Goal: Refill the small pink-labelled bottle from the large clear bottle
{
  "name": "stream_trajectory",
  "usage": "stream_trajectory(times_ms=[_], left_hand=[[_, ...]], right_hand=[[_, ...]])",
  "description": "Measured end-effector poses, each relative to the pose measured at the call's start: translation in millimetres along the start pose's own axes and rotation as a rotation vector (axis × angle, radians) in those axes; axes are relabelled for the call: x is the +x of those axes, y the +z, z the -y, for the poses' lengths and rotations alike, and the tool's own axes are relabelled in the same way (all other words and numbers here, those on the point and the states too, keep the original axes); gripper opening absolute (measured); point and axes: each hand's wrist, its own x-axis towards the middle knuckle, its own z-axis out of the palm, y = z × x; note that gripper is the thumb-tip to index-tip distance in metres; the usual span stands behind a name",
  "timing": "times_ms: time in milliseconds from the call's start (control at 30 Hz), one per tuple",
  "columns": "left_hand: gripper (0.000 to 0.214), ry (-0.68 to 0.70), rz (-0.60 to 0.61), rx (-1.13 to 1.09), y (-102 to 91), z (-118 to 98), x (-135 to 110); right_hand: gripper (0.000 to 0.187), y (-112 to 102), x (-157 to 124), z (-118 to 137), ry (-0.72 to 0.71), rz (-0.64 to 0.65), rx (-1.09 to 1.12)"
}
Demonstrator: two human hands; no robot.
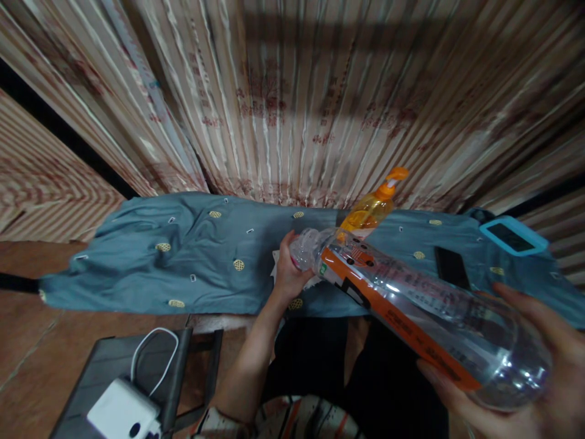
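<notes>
My right hand (525,372) is wrapped round the base of a large clear plastic bottle (411,299) with an orange label, held on its side and pointing away from me. My left hand (290,268) is closed at the bottle's mouth, fingers around the cap or neck; I cannot tell which. Just behind the bottle stands an orange pump bottle (372,207) on a table covered with a blue-grey cloth (183,256).
A dark phone (451,267) and a device in a light-blue case (512,236) lie on the cloth at the right. A white charger with a cable (125,411) rests on a dark stool at lower left. Patterned curtains (292,97) hang behind the table.
</notes>
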Motion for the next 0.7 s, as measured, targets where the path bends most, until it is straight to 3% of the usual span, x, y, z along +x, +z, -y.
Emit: stream_trajectory(times_ms=[233,700], left_hand=[[0.107,0.007,0.010,0.013,-1.2,-0.6,-0.1],[0.108,0.004,0.007,0.006,-2.1,-2.7,0.3]], right_hand=[[0.112,-1.3,4.8,4.0,-0.055,0.003,-0.044],[0.109,-4.5,-1.2,1.3,-0.027,0.002,-0.058]])
